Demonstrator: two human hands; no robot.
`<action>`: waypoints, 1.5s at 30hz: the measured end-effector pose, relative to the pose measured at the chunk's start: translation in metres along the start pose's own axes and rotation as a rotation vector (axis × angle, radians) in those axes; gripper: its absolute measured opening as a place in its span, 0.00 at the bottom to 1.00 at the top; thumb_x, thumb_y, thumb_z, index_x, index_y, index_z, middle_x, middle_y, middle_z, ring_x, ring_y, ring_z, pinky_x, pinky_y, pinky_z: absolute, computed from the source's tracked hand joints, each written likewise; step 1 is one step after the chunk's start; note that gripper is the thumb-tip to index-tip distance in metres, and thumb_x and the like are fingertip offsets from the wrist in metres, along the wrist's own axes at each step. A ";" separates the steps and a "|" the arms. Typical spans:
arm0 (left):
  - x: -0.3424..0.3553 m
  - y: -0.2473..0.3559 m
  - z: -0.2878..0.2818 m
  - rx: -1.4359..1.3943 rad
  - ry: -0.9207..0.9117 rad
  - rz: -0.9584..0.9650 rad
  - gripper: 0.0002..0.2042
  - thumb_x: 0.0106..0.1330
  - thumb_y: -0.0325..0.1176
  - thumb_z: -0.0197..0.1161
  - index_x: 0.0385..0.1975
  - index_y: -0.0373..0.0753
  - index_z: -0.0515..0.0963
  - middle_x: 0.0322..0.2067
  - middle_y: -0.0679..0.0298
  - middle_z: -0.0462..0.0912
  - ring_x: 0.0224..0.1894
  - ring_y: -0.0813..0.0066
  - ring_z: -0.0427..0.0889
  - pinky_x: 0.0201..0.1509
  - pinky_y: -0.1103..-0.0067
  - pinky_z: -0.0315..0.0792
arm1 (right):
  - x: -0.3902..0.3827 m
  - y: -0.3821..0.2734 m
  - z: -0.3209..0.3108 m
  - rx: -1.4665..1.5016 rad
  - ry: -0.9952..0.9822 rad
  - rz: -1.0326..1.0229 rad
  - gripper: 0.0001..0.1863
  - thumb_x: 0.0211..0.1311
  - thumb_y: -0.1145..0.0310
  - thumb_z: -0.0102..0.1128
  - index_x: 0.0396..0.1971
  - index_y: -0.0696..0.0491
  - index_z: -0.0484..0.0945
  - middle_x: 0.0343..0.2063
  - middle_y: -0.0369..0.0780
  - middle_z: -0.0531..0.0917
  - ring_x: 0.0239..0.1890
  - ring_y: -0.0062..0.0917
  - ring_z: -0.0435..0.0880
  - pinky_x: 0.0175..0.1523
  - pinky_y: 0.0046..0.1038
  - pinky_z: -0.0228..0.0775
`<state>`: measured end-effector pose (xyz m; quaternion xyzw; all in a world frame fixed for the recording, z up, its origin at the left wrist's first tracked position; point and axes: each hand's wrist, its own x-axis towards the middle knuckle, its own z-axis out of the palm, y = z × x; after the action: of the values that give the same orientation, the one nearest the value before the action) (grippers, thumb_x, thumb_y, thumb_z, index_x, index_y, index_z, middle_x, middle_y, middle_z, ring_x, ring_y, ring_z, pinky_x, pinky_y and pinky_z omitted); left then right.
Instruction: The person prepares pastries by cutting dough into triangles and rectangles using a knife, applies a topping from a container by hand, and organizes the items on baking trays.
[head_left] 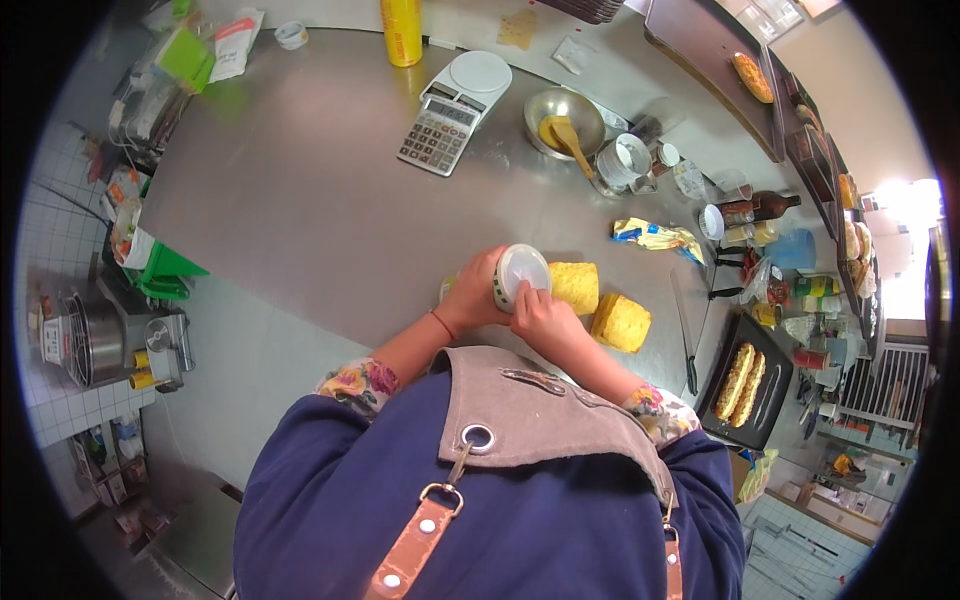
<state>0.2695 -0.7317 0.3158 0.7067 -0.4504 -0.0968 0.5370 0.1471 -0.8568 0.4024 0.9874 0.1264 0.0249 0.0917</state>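
Your left hand (478, 290) has its grip wrapped around a round tub (521, 272), which you hold over the bench (300, 170). Your right hand (545, 320) touches the pale lid (529, 260) with its fingertips; whether that grip pinches it, I cannot tell. Right of the tub lie two yellow blocks (621, 323), then a knife (687, 335) and a dark tray (774, 385) bearing two long pastries (736, 382).

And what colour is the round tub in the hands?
The round tub is whitish with dark green on its side, best seen in head view.
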 end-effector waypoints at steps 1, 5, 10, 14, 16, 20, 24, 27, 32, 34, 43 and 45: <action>0.010 -0.007 0.001 -0.010 -0.004 0.000 0.45 0.39 0.42 0.82 0.60 0.35 0.66 0.52 0.49 0.75 0.55 0.48 0.74 0.59 0.63 0.70 | 0.005 0.007 0.000 -0.040 0.013 -0.007 0.23 0.46 0.70 0.58 0.41 0.72 0.77 0.27 0.42 0.80 0.25 0.23 0.80 0.26 0.20 0.76; 0.037 -0.031 0.011 0.018 0.020 -0.033 0.48 0.36 0.42 0.83 0.60 0.35 0.65 0.53 0.50 0.74 0.56 0.49 0.74 0.60 0.62 0.69 | 0.020 0.038 0.020 -0.053 0.076 0.007 0.24 0.48 0.68 0.59 0.42 0.71 0.76 0.29 0.41 0.79 0.28 0.24 0.80 0.28 0.23 0.76; 0.064 -0.040 0.015 -0.004 -0.036 -0.058 0.53 0.33 0.41 0.84 0.64 0.35 0.60 0.58 0.51 0.70 0.60 0.49 0.70 0.65 0.61 0.65 | 0.028 0.078 0.017 0.242 0.086 0.027 0.23 0.52 0.66 0.64 0.45 0.64 0.74 0.34 0.40 0.79 0.33 0.29 0.81 0.31 0.27 0.77; 0.076 -0.045 0.008 -0.055 -0.064 -0.095 0.50 0.32 0.40 0.84 0.61 0.35 0.64 0.55 0.52 0.73 0.59 0.51 0.72 0.64 0.63 0.66 | 0.020 0.117 0.025 0.419 0.122 0.342 0.16 0.53 0.70 0.63 0.43 0.57 0.76 0.29 0.43 0.79 0.30 0.36 0.82 0.31 0.34 0.76; 0.082 -0.045 -0.004 -0.162 -0.110 -0.214 0.47 0.32 0.39 0.83 0.58 0.34 0.68 0.53 0.52 0.76 0.57 0.52 0.74 0.64 0.64 0.67 | 0.014 0.166 0.056 0.528 0.149 0.695 0.16 0.53 0.71 0.63 0.43 0.55 0.74 0.26 0.47 0.82 0.26 0.41 0.83 0.31 0.38 0.75; 0.080 -0.042 -0.007 -0.152 -0.132 -0.100 0.42 0.31 0.37 0.83 0.53 0.34 0.73 0.50 0.53 0.79 0.54 0.53 0.78 0.62 0.65 0.70 | -0.017 0.206 0.185 0.435 -0.015 0.963 0.14 0.56 0.68 0.64 0.42 0.55 0.79 0.34 0.49 0.85 0.30 0.44 0.84 0.37 0.44 0.77; 0.080 -0.034 -0.008 -0.141 -0.129 -0.063 0.41 0.33 0.36 0.83 0.53 0.34 0.73 0.49 0.53 0.79 0.53 0.53 0.78 0.61 0.66 0.71 | -0.007 0.190 0.192 0.285 0.110 0.882 0.10 0.57 0.67 0.64 0.39 0.52 0.82 0.35 0.44 0.84 0.37 0.40 0.84 0.41 0.42 0.78; 0.082 -0.039 -0.006 -0.156 -0.126 -0.089 0.43 0.34 0.35 0.83 0.57 0.34 0.69 0.51 0.51 0.78 0.55 0.52 0.77 0.62 0.65 0.70 | 0.031 0.160 0.075 0.424 0.153 0.653 0.07 0.55 0.69 0.64 0.34 0.51 0.83 0.33 0.41 0.82 0.38 0.37 0.83 0.41 0.38 0.78; 0.084 -0.047 0.026 -0.057 -0.182 -0.010 0.51 0.34 0.34 0.84 0.64 0.36 0.60 0.57 0.49 0.71 0.60 0.49 0.71 0.65 0.63 0.67 | 0.060 0.100 0.068 0.532 -0.281 0.249 0.05 0.50 0.72 0.68 0.28 0.54 0.85 0.28 0.42 0.83 0.35 0.37 0.84 0.41 0.33 0.77; 0.091 -0.034 0.028 0.020 -0.181 0.072 0.53 0.34 0.34 0.83 0.65 0.36 0.58 0.60 0.49 0.69 0.62 0.47 0.69 0.67 0.62 0.66 | 0.072 0.100 0.093 0.523 -0.422 0.296 0.07 0.46 0.71 0.69 0.28 0.53 0.85 0.30 0.42 0.85 0.36 0.36 0.85 0.43 0.33 0.77; 0.098 -0.046 0.034 -0.016 -0.173 0.098 0.53 0.35 0.36 0.83 0.66 0.36 0.58 0.61 0.49 0.68 0.62 0.47 0.68 0.68 0.61 0.64 | 0.079 0.111 0.123 0.427 -0.415 0.319 0.08 0.43 0.70 0.69 0.27 0.51 0.85 0.34 0.45 0.86 0.35 0.39 0.85 0.42 0.35 0.77; 0.104 -0.046 0.035 -0.010 -0.121 0.106 0.53 0.36 0.39 0.83 0.65 0.36 0.58 0.60 0.50 0.68 0.62 0.48 0.69 0.67 0.62 0.65 | 0.071 0.124 0.114 0.636 -0.306 0.444 0.07 0.44 0.70 0.68 0.27 0.52 0.86 0.34 0.47 0.86 0.34 0.40 0.85 0.41 0.36 0.77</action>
<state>0.3319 -0.8314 0.2981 0.6719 -0.5184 -0.1129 0.5168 0.2547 -0.9763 0.3154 0.9622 -0.1032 -0.1431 -0.2077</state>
